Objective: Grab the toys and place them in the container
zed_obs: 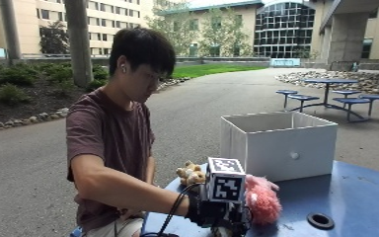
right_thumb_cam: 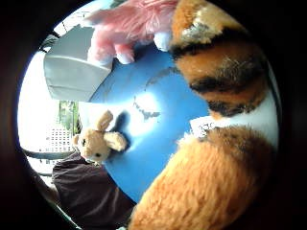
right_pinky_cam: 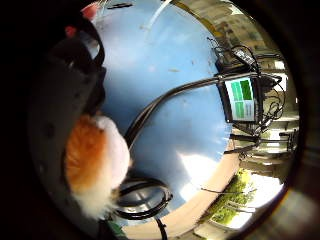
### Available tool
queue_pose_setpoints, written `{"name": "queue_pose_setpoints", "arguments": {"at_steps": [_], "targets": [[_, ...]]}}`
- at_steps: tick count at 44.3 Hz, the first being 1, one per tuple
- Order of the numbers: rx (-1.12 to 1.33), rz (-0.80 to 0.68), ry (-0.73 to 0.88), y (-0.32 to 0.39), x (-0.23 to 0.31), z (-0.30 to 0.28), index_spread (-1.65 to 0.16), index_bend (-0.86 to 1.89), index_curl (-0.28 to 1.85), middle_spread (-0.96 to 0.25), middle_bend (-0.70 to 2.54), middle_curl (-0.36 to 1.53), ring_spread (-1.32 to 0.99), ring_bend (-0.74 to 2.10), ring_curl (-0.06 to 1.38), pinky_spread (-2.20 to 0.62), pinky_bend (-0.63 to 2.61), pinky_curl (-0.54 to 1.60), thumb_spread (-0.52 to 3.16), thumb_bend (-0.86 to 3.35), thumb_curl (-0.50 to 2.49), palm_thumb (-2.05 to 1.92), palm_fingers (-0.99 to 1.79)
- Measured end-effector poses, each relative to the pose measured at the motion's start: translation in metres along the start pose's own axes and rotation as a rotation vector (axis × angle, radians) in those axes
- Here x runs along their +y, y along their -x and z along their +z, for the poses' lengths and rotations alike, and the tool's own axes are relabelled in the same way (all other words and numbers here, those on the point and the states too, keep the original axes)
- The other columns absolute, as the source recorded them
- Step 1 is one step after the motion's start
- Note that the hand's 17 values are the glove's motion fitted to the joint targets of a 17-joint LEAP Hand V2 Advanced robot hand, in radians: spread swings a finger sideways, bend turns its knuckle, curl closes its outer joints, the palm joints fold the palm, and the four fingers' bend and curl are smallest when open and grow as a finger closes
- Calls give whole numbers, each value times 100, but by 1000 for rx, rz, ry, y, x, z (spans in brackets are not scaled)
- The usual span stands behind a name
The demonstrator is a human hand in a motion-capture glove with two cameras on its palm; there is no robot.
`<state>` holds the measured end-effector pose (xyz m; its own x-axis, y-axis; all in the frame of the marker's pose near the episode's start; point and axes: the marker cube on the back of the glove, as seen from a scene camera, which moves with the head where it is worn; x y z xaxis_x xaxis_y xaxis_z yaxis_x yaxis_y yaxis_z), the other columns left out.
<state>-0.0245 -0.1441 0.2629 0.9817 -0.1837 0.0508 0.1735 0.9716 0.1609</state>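
My gloved right hand is low over the near side of the blue table. Its fingers curl round an orange, black-striped tiger plush, whose orange and white fur shows against the palm. The tiger is hidden behind the hand in the outside view. A pink plush lies on the table just beyond the hand, also seen as pink fur. A small tan plush sits near the table edge by the person. The white square container stands open at the back.
A round hole is set in the tabletop to the right of the hand. A screen on a stand with cables sits by the table, and a black cable coil lies near the edge.
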Motion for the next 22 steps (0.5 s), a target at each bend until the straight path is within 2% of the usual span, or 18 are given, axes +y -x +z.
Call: {"name": "queue_pose_setpoints", "arguments": {"at_steps": [6,9,15,22], "targets": [[-39,87,115,10,-6,-33,-3,122,56,-19,111,47,-31,104,45,-39,70,37,117,53,65,101,137],[-46,98,128,19,-5,-62,-5,119,58,-19,111,49,-31,114,48,-37,76,39,102,41,68,86,120],[-50,119,76,40,-3,-140,-8,124,65,-24,102,50,-33,110,51,-34,92,47,90,25,70,66,84],[-60,151,-41,76,-12,-240,-11,127,71,-28,102,53,-35,111,52,-31,105,52,82,20,74,60,73]]}}
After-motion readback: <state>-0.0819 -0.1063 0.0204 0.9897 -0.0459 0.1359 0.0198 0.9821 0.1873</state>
